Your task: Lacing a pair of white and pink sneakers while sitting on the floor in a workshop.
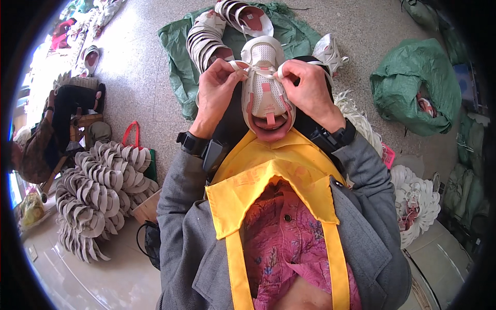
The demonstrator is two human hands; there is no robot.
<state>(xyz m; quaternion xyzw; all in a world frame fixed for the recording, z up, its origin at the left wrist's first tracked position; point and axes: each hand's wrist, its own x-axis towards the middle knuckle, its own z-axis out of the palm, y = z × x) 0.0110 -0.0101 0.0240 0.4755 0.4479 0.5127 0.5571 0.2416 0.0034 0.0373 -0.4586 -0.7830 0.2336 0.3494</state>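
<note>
Shoe (268, 92) against yellow apron (243, 161) — green sheet (176, 64) beyond, on speckled floor (133, 77).

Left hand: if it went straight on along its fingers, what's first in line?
Most likely the white-and-pink shoe, around its laced front; the left hand is beside it, pinching the white lace. Depth is unclear, so it might pass just above.

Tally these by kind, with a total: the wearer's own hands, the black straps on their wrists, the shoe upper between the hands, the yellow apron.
Hands, left hand and right hand: 2
Black wrist straps: 2
Shoe upper between the hands: 1
Yellow apron: 1
Total: 6
</note>
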